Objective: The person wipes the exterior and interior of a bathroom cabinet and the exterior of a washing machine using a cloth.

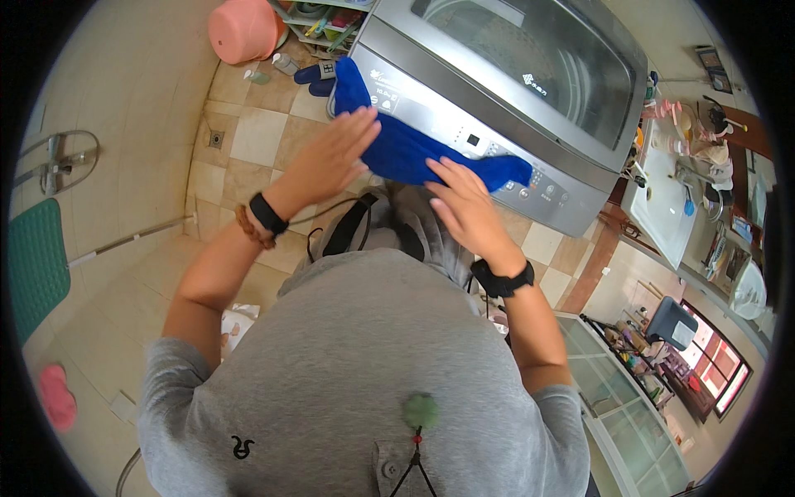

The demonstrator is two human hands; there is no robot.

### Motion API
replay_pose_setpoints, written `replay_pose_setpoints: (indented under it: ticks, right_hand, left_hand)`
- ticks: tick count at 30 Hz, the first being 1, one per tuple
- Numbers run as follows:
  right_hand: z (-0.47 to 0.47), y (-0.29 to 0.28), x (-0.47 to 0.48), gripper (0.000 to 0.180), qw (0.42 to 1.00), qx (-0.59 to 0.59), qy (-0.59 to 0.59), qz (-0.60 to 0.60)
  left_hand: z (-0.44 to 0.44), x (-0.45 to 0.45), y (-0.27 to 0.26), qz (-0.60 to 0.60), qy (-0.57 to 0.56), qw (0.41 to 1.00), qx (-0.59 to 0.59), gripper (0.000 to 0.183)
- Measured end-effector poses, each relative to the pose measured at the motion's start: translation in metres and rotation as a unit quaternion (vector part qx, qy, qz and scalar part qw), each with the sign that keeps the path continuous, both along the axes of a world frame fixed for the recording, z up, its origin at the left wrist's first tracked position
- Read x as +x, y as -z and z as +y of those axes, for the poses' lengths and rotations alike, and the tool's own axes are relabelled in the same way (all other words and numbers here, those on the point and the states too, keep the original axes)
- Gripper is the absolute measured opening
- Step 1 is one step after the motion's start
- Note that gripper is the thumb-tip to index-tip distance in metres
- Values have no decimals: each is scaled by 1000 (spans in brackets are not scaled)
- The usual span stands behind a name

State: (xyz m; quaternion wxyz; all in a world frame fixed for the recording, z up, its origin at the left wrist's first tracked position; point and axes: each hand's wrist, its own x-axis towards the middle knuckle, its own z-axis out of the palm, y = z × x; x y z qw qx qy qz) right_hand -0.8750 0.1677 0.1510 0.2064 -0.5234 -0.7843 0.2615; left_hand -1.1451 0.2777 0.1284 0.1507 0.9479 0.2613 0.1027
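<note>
A blue cloth (404, 149) lies draped along the front of the grey washing machine's control panel (435, 118), and its near edge hangs over the front. My left hand (338, 152), slightly blurred, is held flat with extended fingers over the cloth's left part. Over the right part of the cloth is my right hand (463, 199), its fingers spread and the thumb apart. Neither hand grips the cloth; whether the left palm touches it cannot be told. The cloth covers some of the panel's buttons. Beyond the panel, the machine's transparent lid (528, 62) is down.
A pink bucket (239, 31), bottles (286, 63) and dark blue slippers (317, 77) are on the tiled floor (264, 133) at the far left. A crowded shelf (326, 22) stands beside the machine. To the right is a white washbasin (661, 192); a glass-panelled door (627, 397) is behind it.
</note>
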Motion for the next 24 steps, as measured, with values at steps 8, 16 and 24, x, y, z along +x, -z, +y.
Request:
replay_pose_setpoints:
  ticks: [8,16,24]
  right_hand:
    - [-53,31,22,16,947,122,296,22]
    - [-103,56,112,32,805,182,536,-177]
    - [-40,74,128,91,719,24,674,-167]
  left_hand:
    - [-23,54,6,-42,48,997,-45,68]
    - [-35,203,23,-104,253,960,54,57]
    - [-48,209,10,-126,212,969,13,52]
